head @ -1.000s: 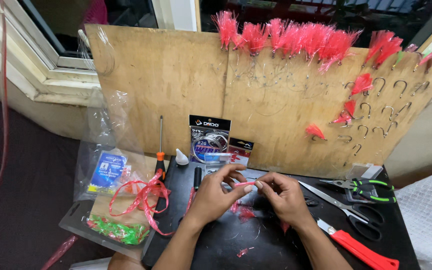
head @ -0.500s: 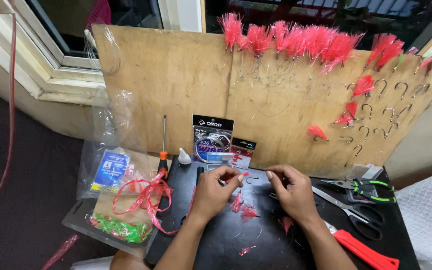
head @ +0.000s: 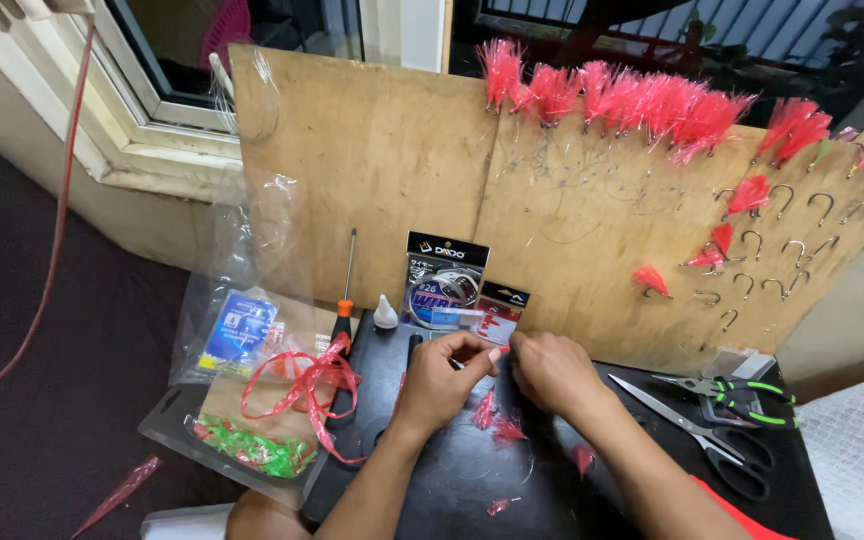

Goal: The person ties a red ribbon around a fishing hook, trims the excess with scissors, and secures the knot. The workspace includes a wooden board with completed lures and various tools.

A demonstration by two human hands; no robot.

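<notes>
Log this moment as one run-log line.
left hand: pinching small red tuft | right hand: fingertips at same tuft | surface: black work mat

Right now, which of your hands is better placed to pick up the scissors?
Probably the right hand. The scissors lie on the black mat off to its side with bare mat between, while the left hand sits farther away and would have to cross over.

Single head-worn view, looking steeply down and forward from close above the black work surface (head: 452, 480). Facing the upright plywood board (head: 372, 180) and window frame (head: 142, 130) beyond. Forearms entering from the bottom edge.
</notes>
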